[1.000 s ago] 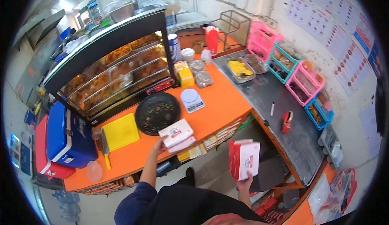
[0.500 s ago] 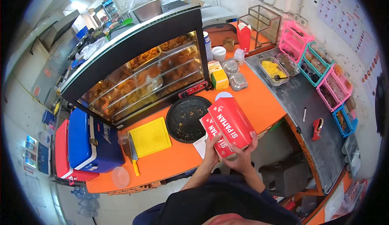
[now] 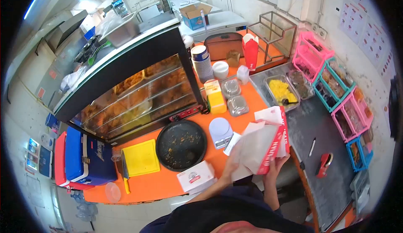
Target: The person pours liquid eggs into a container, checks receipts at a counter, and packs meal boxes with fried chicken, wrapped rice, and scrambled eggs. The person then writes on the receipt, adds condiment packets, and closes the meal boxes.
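Note:
Two red-and-white food cartons are in front of me. The nearer food carton (image 3: 252,149) is tipped, its pale inner side towards me and somewhat blurred. Behind it on the right is another red carton (image 3: 285,134), with white lettering on its side. My left hand (image 3: 228,168) is closed at the nearer carton's left edge, its fingertips hidden. From below, my right hand (image 3: 275,168) is closed around the lower right of the cartons. A kitchen scale (image 3: 220,131) and a white carton (image 3: 195,177) are on the orange counter to the left of my hands.
A round black tray (image 3: 181,145), yellow cutting board (image 3: 142,157) and knife (image 3: 125,172) lie on the counter (image 3: 145,189). Behind stands a glass food warmer (image 3: 138,90). On the right dark worktop (image 3: 302,136) are a stapler (image 3: 324,166), a marker (image 3: 312,147) and a tub of yellow food (image 3: 281,91).
The cartons have moved right and turned, so the pale inside of one now shows. The scale and the white carton on the counter are now uncovered. My view has shifted too.

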`<act>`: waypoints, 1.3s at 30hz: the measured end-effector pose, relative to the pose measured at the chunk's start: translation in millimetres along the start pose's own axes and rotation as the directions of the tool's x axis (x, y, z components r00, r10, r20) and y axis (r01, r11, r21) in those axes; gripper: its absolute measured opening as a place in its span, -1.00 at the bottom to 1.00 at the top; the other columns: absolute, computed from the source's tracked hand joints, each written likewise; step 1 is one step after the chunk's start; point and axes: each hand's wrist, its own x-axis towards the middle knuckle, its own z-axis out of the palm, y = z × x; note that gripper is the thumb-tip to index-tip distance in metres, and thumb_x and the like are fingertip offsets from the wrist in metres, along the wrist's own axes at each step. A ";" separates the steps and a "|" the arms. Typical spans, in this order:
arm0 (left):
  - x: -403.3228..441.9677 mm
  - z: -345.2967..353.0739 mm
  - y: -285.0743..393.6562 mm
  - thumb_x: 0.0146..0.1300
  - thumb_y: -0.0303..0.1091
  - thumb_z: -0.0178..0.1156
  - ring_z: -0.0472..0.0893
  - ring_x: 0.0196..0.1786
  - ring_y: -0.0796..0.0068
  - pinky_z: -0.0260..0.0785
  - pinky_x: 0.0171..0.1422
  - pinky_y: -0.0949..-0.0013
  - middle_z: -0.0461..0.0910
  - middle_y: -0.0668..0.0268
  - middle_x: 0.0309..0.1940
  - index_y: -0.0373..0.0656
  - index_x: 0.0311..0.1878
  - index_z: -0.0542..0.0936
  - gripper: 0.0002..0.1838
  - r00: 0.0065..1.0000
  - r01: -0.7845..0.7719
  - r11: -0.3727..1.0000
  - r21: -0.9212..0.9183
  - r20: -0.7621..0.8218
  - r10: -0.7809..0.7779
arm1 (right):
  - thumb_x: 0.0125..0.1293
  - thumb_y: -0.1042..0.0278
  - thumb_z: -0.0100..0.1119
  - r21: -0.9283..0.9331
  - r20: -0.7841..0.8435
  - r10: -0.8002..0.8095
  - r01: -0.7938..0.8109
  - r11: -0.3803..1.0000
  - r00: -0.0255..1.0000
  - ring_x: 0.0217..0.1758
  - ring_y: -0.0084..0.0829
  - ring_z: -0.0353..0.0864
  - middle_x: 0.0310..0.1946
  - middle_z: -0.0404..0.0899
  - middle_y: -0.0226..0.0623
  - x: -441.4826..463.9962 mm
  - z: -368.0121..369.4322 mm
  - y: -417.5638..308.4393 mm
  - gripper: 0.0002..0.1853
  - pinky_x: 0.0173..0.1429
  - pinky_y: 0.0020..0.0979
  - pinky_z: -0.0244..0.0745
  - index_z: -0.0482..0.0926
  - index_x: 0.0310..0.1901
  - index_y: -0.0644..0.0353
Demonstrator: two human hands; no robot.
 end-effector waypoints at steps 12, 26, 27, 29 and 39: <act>236.4 -56.3 -34.8 0.23 -0.18 0.11 0.66 -0.25 0.42 0.52 -0.20 0.32 0.65 0.21 -0.27 -0.38 -0.01 0.55 -0.57 0.929 0.350 0.828 0.438 -0.047 -0.367 | 0.39 0.08 -0.05 0.064 -0.063 0.658 -0.655 0.753 0.750 0.17 -0.34 0.29 0.11 0.23 -0.31 108.0 -155.0 98.8 -0.51 0.10 -0.11 0.39 0.10 0.26 0.01; 339.2 -23.5 -66.3 0.20 -0.01 0.17 0.57 -0.09 0.03 0.46 -0.08 0.09 0.57 -0.01 -0.30 -0.17 0.07 0.41 -0.50 0.986 -0.044 -0.340 0.939 0.097 0.139 | 0.30 0.14 -0.01 0.091 -0.232 0.554 -0.549 0.831 0.799 0.24 -0.27 0.17 0.13 0.18 -0.30 176.3 -169.0 108.1 -0.56 0.06 0.06 0.36 0.21 0.17 0.04; 324.2 6.5 -57.5 0.20 -0.01 0.18 0.55 0.00 0.02 0.44 0.01 0.12 0.56 -0.05 -0.21 -0.14 0.16 0.36 -0.44 0.985 0.023 -0.244 0.970 0.019 0.170 | 0.31 0.07 -0.03 -0.123 -0.163 0.385 -0.406 0.906 0.909 0.28 -0.23 0.16 0.20 0.13 -0.25 167.5 -157.4 107.4 -0.53 0.12 -0.04 0.36 0.21 0.17 0.07; 286.6 66.4 -48.7 0.14 -0.05 0.27 0.44 0.19 0.12 0.29 0.24 0.18 0.43 -0.04 0.12 -0.10 0.37 0.18 -0.22 0.961 -0.135 0.433 0.891 0.010 0.278 | 0.31 0.07 -0.03 -0.462 0.065 0.085 -0.046 0.886 0.994 0.29 -0.20 0.19 0.21 0.11 -0.23 175.4 -123.1 70.6 -0.55 0.17 -0.08 0.33 0.22 0.16 0.06; 201.1 59.1 -49.4 0.11 -0.29 0.10 0.53 0.08 0.27 0.39 0.16 0.26 0.50 0.06 0.05 -0.42 0.20 0.32 -0.40 0.960 0.253 0.789 -0.560 0.045 -0.276 | 0.44 0.01 -0.20 0.577 0.084 0.625 -0.549 0.605 0.776 0.20 -0.06 0.37 0.18 0.24 -0.16 171.1 -89.5 50.2 -0.57 0.08 0.10 0.46 0.06 0.24 -0.08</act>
